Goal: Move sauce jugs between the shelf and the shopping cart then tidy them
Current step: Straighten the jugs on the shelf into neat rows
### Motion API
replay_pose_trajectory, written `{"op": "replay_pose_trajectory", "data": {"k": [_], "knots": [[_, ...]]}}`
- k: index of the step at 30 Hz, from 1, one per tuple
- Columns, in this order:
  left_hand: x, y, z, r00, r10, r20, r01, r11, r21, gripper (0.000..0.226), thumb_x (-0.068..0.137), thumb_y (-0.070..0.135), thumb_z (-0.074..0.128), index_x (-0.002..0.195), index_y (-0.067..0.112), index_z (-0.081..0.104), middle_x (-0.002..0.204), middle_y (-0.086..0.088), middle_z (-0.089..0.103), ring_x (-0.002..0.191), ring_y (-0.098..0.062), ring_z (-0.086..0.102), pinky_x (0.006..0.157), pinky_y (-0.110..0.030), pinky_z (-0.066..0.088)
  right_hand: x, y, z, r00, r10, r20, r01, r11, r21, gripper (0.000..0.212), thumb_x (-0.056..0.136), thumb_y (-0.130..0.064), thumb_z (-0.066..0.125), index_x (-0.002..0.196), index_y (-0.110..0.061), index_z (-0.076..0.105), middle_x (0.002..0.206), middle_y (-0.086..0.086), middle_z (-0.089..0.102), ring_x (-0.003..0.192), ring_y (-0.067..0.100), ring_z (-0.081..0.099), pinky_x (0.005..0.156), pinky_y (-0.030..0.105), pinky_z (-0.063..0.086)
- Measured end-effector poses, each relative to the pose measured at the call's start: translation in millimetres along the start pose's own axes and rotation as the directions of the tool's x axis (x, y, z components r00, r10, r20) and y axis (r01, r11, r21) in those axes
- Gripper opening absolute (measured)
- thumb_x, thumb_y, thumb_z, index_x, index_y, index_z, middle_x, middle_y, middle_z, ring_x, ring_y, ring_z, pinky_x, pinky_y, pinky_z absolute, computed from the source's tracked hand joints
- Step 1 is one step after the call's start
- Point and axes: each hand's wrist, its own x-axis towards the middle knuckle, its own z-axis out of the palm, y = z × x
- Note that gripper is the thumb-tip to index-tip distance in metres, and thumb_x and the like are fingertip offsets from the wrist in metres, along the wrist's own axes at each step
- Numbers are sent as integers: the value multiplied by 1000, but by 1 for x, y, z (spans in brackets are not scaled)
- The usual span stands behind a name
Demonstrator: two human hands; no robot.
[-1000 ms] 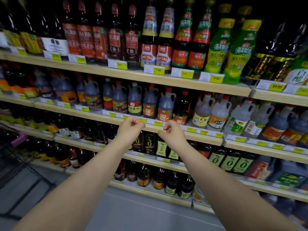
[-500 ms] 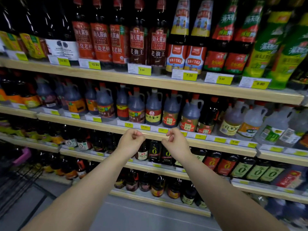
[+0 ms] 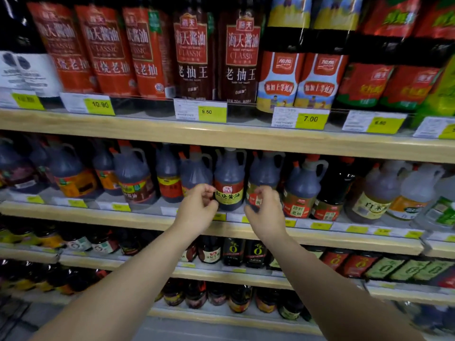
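Several dark sauce jugs with handles and red caps stand in a row on the second wooden shelf (image 3: pixel 123 216). One jug with a yellow label (image 3: pixel 229 177) sits at the middle. My left hand (image 3: pixel 197 209) is raised just left of its label, fingers curled and holding nothing. My right hand (image 3: pixel 267 214) hovers just right of it, in front of a neighbouring jug with a red label (image 3: pixel 264 169). Its fingers are curled too, with nothing in them. Whether either hand touches a jug I cannot tell.
Tall soy sauce bottles (image 3: pixel 192 52) fill the top shelf above yellow price tags (image 3: pixel 211 112). Pale vinegar jugs (image 3: pixel 379 190) stand at the right of the jug row. Small dark bottles (image 3: pixel 232 252) line the two lower shelves. Grey floor (image 3: pixel 197 331) lies below.
The view has closed in on the shelves. Both hands have risen from below the jug shelf's edge to the jugs' labels, still curled and holding nothing.
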Motion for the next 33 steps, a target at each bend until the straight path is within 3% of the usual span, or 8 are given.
{"op": "replay_pose_trajectory", "data": {"k": [5, 13, 20, 22, 25, 27, 29, 33], "knots": [[21, 0, 26, 969, 238, 63, -246, 938, 243, 56, 81, 10, 59, 135, 14, 45, 138, -8, 40, 130, -24, 39, 107, -29, 29, 15, 10, 17, 975, 28, -220, -56, 991, -122, 65, 77, -21, 70, 135, -11, 41, 132, 18, 41, 119, 38, 41, 96, 43, 37], [61, -3, 43, 891, 448, 71, -429, 784, 448, 76, 83, 16, 59, 148, 13, 21, 156, -14, 13, 144, -32, 14, 116, -38, 21, 44, 20, 43, 921, 53, -385, -127, 977, -169, 80, 78, -28, 71, 145, -16, 30, 141, 24, 35, 124, 44, 39, 100, 48, 38], [67, -7, 51, 890, 453, 55, -434, 803, 409, 73, 82, 13, 59, 147, 20, 27, 156, -17, 6, 143, -38, 13, 114, -43, 24, 62, 18, 59, 859, 76, -507, -205, 958, -203, 88, 77, -37, 71, 149, -17, 23, 138, 26, 39, 119, 46, 44, 92, 52, 40], [67, -7, 47, 873, 488, 15, -467, 825, 318, 66, 79, 6, 57, 142, 16, 38, 153, -20, 15, 140, -40, 21, 113, -42, 26, 61, 20, 60, 829, 42, -558, -198, 955, -222, 85, 74, -34, 74, 145, -13, 33, 136, 26, 42, 117, 46, 47, 90, 51, 42], [66, -16, 32, 823, 538, -182, -506, 840, 197, 50, 71, 0, 54, 120, 10, 57, 136, -20, 41, 125, -36, 42, 105, -35, 30, 54, 19, 63, 761, -150, -631, -51, 956, -289, 67, 71, -28, 73, 131, -10, 47, 124, 25, 51, 109, 44, 52, 85, 49, 46], [63, -26, 21, 796, 541, -269, -486, 838, 248, 44, 69, 2, 56, 112, 12, 60, 126, -17, 47, 119, -33, 44, 102, -34, 29, 51, 16, 65, 757, -247, -605, 29, 938, -346, 62, 71, -27, 72, 126, -16, 45, 120, 24, 53, 107, 41, 51, 84, 47, 46], [64, -37, 12, 796, 515, -318, -413, 846, 336, 46, 68, 7, 60, 113, 15, 59, 127, -17, 47, 120, -38, 42, 102, -40, 28, 57, 13, 67, 777, -245, -579, 20, 930, -367, 66, 68, -24, 74, 125, -18, 42, 122, 25, 52, 110, 42, 51, 84, 49, 45], [70, -60, 7, 871, 417, -260, -303, 872, 385, 60, 72, 22, 70, 128, 27, 48, 142, -19, 33, 131, -44, 28, 104, -56, 29, 67, 11, 68, 773, -185, -607, -46, 938, -344, 72, 61, -15, 73, 127, -17, 43, 127, 26, 51, 116, 44, 49, 86, 53, 45]]}}
